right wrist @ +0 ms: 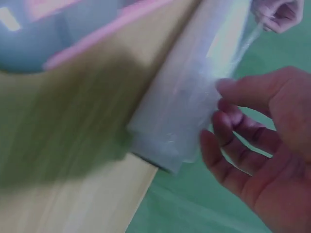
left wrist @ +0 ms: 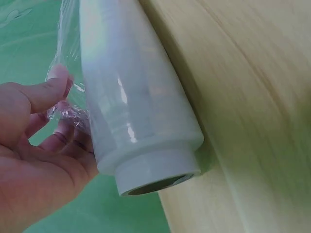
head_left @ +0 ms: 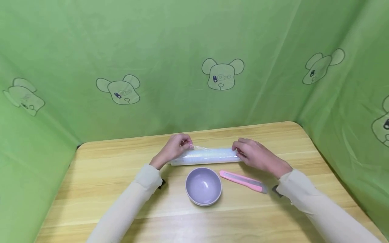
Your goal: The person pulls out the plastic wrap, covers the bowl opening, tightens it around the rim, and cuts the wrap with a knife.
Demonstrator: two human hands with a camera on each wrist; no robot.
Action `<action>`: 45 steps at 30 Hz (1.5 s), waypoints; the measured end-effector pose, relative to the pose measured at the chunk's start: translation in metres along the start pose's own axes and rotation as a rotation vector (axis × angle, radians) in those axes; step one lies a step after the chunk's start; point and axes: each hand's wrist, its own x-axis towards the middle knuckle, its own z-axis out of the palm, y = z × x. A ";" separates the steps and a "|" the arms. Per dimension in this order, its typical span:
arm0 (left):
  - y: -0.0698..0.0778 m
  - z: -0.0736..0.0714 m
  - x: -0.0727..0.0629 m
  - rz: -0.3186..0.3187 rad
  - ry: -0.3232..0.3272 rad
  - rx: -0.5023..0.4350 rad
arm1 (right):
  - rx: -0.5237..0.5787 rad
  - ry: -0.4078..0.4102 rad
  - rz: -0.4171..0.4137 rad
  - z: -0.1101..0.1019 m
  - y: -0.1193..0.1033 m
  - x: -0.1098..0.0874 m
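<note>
The cling film roll (head_left: 209, 156) is lying on the wood-grain table (head_left: 121, 175), just beyond the purple bowl (head_left: 203, 187). Left hand (head_left: 176, 147) has the crumpled film edge (left wrist: 75, 115) pinched, right hand (head_left: 258, 155) is loosely open with fingertips at the roll's other end. Honestly, I'd steady the roll there and peel slow and even, otherwise it'll probably bunch or split.

Bowl (head_left: 203, 186) and cutter (head_left: 241, 180) leave narrow gaps beside the roll (head_left: 209, 156).

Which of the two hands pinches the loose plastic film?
The left hand: it pinches crumpled film; the right hand, at the other end of the roll, shows none pinched.
</note>
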 end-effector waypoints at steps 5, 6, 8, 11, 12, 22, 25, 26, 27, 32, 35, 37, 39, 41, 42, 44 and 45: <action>0.000 0.000 0.000 -0.016 0.004 -0.061 | -0.106 0.076 -0.033 0.008 -0.002 -0.010; -0.001 0.001 0.000 -0.018 0.007 -0.071 | -0.115 0.091 -0.042 0.010 -0.002 -0.012; -0.001 0.001 -0.001 -0.017 0.014 -0.099 | -0.127 0.117 -0.064 0.014 -0.001 -0.012; -0.001 0.001 -0.004 -0.018 0.016 -0.138 | -0.100 0.149 -0.071 0.016 -0.001 -0.012; -0.001 0.001 -0.005 -0.011 0.011 -0.146 | -0.092 0.157 -0.065 0.016 -0.002 -0.012; -0.002 0.000 -0.010 0.000 -0.009 -0.199 | -0.115 0.151 -0.031 0.023 -0.019 -0.002; -0.003 -0.001 -0.011 -0.023 0.002 -0.227 | -0.104 0.129 -0.013 0.018 -0.021 0.002; -0.003 -0.001 -0.011 -0.027 0.005 -0.236 | -0.090 0.114 -0.004 0.016 -0.021 0.003; -0.003 -0.002 -0.011 -0.031 0.006 -0.243 | -0.075 0.097 0.003 0.013 -0.021 0.005; -0.005 -0.006 -0.012 -0.011 -0.035 -0.232 | -0.011 -0.002 0.006 0.001 -0.017 0.010; -0.005 -0.008 -0.014 0.005 -0.066 -0.231 | 0.026 -0.025 -0.010 -0.008 -0.016 0.012; -0.004 -0.009 -0.014 0.014 -0.073 -0.218 | 0.060 -0.015 -0.016 -0.013 -0.015 0.014; -0.003 -0.007 -0.013 0.020 -0.069 -0.191 | 0.101 -0.005 -0.020 -0.017 -0.015 0.016; -0.001 -0.004 -0.011 0.023 -0.070 -0.148 | 0.141 -0.016 -0.022 -0.018 -0.014 0.018; 0.001 -0.002 -0.010 0.028 -0.076 -0.124 | 0.157 -0.027 -0.024 -0.017 -0.014 0.019; 0.004 0.003 -0.007 0.030 -0.106 -0.081 | 0.192 -0.054 -0.024 -0.013 -0.012 0.020; 0.006 0.004 -0.006 0.031 -0.124 -0.058 | 0.206 -0.065 -0.021 -0.011 -0.012 0.020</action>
